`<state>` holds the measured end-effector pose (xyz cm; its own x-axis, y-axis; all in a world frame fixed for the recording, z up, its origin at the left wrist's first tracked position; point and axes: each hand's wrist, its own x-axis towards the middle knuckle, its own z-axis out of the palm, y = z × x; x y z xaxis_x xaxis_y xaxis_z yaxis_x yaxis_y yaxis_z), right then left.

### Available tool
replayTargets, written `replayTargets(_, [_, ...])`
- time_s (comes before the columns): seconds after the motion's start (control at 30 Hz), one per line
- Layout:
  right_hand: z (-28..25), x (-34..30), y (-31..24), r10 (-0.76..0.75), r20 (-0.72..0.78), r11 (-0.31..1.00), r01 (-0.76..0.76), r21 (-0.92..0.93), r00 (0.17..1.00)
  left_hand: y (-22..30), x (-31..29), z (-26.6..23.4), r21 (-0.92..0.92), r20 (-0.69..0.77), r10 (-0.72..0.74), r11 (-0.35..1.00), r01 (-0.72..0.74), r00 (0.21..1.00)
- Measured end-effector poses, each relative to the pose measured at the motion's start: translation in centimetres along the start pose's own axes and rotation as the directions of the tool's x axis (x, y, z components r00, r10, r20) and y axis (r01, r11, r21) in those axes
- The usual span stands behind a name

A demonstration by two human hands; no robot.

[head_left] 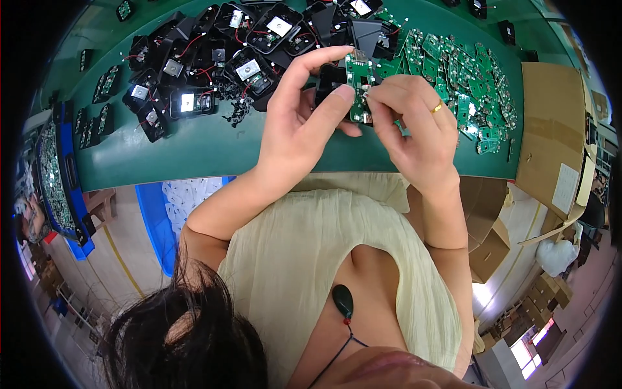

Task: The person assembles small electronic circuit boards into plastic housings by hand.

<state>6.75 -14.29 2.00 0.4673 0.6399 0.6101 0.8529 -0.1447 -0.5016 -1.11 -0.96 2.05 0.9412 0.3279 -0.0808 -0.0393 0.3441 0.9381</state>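
Over the near part of the green table, my left hand (295, 133) grips a black plastic housing (329, 76) with a green circuit board (357, 74) standing upright at its right side. The left thumb presses on the board's face, and the index finger reaches over its top edge. My right hand (418, 120), with a gold ring on one finger, is closed in a pinch against the board's right edge. A small whitish bit shows at those fingertips, too small to name.
Black housings (249, 70) with silver squares and red wires are heaped at the back left. Loose green circuit boards (476, 97) lie piled to the right. Small black parts (238, 111) sit between. A cardboard box (551, 129) stands right; a blue bin (152, 214) is below the table edge.
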Motion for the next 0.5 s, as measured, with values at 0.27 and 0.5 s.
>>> replayTargets(0.27, [0.8, 0.0, 0.6, 0.033, -0.075, 0.998, -0.029, 0.050, 0.997, -1.4, 0.4, -0.6, 0.282, 0.147, 0.286, 0.906, -0.317, 0.947])
replayTargets(0.5, [1.8, -0.4, 0.3, 0.014, -0.242, 0.992, -0.043, -0.116, 0.970, -0.9, -0.4, -0.4, 0.365, 0.041, 0.274, 0.891, -0.270, 0.961])
